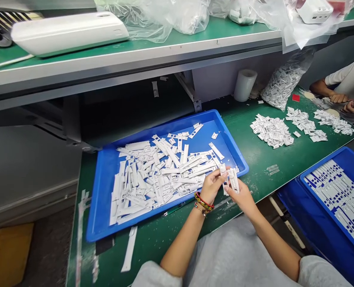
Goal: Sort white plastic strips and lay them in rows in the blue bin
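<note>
My left hand [212,185], with bracelets at the wrist, is closed on a long white plastic part [223,175] with small cut-outs. Close beside it, my right hand [241,196] grips another white plastic part [233,180], or several held together; the exact count is hard to tell. Both hands are over the near right corner of a blue tray [167,205]. Inside that tray lies a loose heap of similar long white parts [161,171], together with a few small ones. My fingers partly cover the held parts.
Piles of small white pieces [271,130] lie on the green table [242,115], near a filled plastic bag [281,85]. A second blue tray [310,187] at the right holds rows of white parts. A shelf [177,54] overhangs the back. Another person's hands [346,101] are at far right.
</note>
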`<state>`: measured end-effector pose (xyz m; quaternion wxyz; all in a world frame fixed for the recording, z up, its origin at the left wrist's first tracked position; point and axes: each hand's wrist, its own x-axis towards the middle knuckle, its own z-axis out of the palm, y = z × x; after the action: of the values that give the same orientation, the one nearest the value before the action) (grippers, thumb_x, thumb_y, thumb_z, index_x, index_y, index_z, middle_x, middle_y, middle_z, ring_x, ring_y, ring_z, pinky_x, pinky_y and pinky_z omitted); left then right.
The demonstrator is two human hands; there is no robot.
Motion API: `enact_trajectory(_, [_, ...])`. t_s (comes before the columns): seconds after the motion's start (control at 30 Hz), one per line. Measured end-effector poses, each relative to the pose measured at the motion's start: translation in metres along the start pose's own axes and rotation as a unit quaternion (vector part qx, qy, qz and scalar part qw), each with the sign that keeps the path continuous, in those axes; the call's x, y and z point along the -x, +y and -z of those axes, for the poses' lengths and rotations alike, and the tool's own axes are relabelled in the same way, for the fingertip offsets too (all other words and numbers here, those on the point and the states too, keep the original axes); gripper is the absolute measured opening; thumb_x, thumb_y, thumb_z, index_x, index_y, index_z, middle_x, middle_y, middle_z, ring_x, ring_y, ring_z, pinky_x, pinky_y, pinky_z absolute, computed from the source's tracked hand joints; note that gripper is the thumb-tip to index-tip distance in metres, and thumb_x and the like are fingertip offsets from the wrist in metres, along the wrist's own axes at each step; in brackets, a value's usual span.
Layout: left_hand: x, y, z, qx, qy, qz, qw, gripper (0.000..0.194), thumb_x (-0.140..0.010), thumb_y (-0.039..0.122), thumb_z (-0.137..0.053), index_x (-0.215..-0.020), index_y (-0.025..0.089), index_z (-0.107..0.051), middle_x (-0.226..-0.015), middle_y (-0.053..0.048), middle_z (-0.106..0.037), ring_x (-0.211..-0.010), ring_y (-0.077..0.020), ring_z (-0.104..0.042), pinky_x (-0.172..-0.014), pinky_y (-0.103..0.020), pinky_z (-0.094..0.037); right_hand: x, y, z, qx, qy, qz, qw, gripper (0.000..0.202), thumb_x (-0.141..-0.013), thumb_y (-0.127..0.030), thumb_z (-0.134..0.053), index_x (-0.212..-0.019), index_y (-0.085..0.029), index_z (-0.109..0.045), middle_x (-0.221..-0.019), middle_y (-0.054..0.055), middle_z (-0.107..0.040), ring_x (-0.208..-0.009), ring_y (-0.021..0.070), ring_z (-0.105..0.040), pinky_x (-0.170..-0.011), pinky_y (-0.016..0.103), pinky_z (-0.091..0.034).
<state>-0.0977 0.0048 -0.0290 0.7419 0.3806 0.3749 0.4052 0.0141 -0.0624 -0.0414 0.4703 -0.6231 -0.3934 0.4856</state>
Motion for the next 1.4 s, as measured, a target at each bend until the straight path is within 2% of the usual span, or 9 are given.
enact_trajectory(0.27, [-0.001, 0.007, 0.002, -0.163, 0.035, -0.089, 0.982, 0.042, -0.074, 0.022, -0.067, -0.115, 0.015, -0.065, -0.082, -0.003, -0.067, -0.070, -0.0116, -0.060, -0.070, -0.023, -0.052, 0.003, -0.002, -0.001, 0.047, 0.005, 0.025, 0.999, 0.035, -0.079, -0.037, -0.058, -0.106, -0.015, -0.062, -0.092, 0.007, -0.068, -0.081, 0.0209, -0.060, -0.075, 0.033, -0.049])
enact_trajectory(0.53, [-0.003, 0.007, 0.003, -0.245, 0.044, -0.120, 0.961, 0.039, -0.071, 0.019, -0.061, -0.109, 0.011, -0.070, -0.081, -0.004, -0.072, -0.068, -0.0136, -0.065, -0.071, -0.027, -0.057, 0.003, -0.002, 0.001, 0.016, -0.029, -0.016, 0.999, 0.027, -0.076, -0.038, -0.062, -0.092, -0.017, -0.060, -0.068, -0.001, -0.056, -0.055, 0.0108, -0.044, -0.050, 0.024, -0.039])
enact_trajectory(0.73, [-0.002, 0.003, 0.005, -0.339, 0.087, -0.170, 0.921, 0.038, -0.069, 0.007, -0.053, -0.101, 0.014, -0.073, -0.077, -0.002, -0.073, -0.067, -0.0139, -0.066, -0.070, -0.026, -0.056, 0.006, 0.007, -0.004, -0.119, -0.090, -0.105, 0.983, 0.037, -0.073, -0.046, -0.067, -0.095, -0.019, -0.056, -0.056, -0.009, -0.039, -0.041, 0.0049, -0.026, -0.038, 0.020, -0.023])
enact_trajectory(0.9, [0.003, 0.002, 0.005, -0.395, 0.040, -0.194, 0.897, 0.039, -0.073, 0.008, -0.054, -0.107, 0.014, -0.072, -0.076, -0.003, -0.074, -0.071, -0.0157, -0.067, -0.074, -0.028, -0.056, 0.006, 0.008, -0.005, -0.138, -0.072, -0.143, 0.977, 0.043, -0.066, -0.051, -0.073, -0.089, -0.019, -0.058, -0.056, -0.008, -0.042, -0.042, 0.0054, -0.030, -0.038, 0.019, -0.024])
enact_trajectory(1.03, [0.005, 0.003, 0.002, -0.460, -0.036, -0.204, 0.863, 0.034, -0.076, 0.009, -0.057, -0.103, 0.020, -0.073, -0.079, -0.002, -0.074, -0.073, -0.0165, -0.067, -0.078, -0.029, -0.054, 0.002, 0.017, 0.009, -0.073, -0.043, -0.110, 0.990, 0.045, -0.063, -0.058, -0.073, -0.082, -0.018, -0.062, -0.057, -0.003, -0.052, -0.048, 0.0110, -0.045, -0.045, 0.023, -0.036])
enact_trajectory(1.13, [-0.017, 0.011, 0.017, -0.489, -0.056, -0.195, 0.849, 0.028, -0.086, 0.019, -0.052, -0.107, 0.023, -0.071, -0.097, -0.004, -0.074, -0.086, -0.0179, -0.067, -0.084, -0.031, -0.053, -0.008, 0.029, 0.043, -0.024, 0.015, -0.072, 0.997, 0.048, -0.068, -0.059, -0.069, -0.092, -0.018, -0.063, -0.075, 0.004, -0.064, -0.065, 0.0177, -0.058, -0.059, 0.028, -0.045])
enact_trajectory(1.23, [-0.067, 0.026, 0.050, -0.592, -0.025, -0.170, 0.787, 0.028, -0.088, 0.025, -0.052, -0.111, 0.020, -0.068, -0.114, -0.008, -0.068, -0.110, -0.0247, -0.059, -0.099, -0.039, -0.046, -0.026, 0.041, 0.089, 0.142, 0.140, -0.044, 0.979, 0.045, -0.078, -0.054, -0.057, -0.103, -0.016, -0.058, -0.081, 0.008, -0.066, -0.065, 0.0202, -0.058, -0.060, 0.031, -0.044])
enact_trajectory(1.33, [-0.128, 0.040, 0.081, -0.665, 0.055, -0.105, 0.737, 0.038, -0.091, 0.012, -0.039, -0.124, 0.013, -0.059, -0.133, -0.012, -0.057, -0.126, -0.0243, -0.045, -0.109, -0.038, -0.034, -0.047, 0.052, 0.125, 0.412, 0.218, -0.046, 0.884, 0.036, -0.086, -0.035, -0.047, -0.114, -0.015, -0.056, -0.088, 0.012, -0.065, -0.073, 0.0236, -0.058, -0.065, 0.034, -0.042])
enact_trajectory(1.4, [-0.162, 0.048, 0.092, -0.671, 0.094, -0.089, 0.730, 0.043, -0.089, 0.009, -0.039, -0.131, 0.007, -0.051, -0.142, -0.018, -0.048, -0.131, -0.0281, -0.038, -0.110, -0.042, -0.030, -0.059, 0.060, 0.138, 0.518, 0.218, -0.061, 0.825, 0.034, -0.086, -0.029, -0.045, -0.114, -0.015, -0.058, -0.092, 0.014, -0.065, -0.081, 0.0259, -0.058, -0.069, 0.036, -0.042])
